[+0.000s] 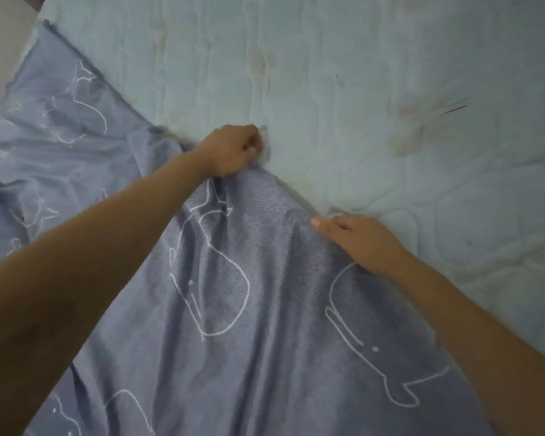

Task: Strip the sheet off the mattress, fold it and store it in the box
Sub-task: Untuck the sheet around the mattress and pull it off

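The left hand [233,151], arm stretched forward, is fisted around the edge of the grey-blue whale-print sheet [249,294]. The right hand [359,240] pinches the same edge nearer by, knuckles up. The sheet lies peeled back across the bare quilted mattress [343,73].

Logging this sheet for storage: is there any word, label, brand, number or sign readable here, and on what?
None readable.
The sheet carries only white outline whale drawings, no lettering.
The mattress shows quilting and stains, no label.
No tag shows where the left hand and right hand grip the sheet.
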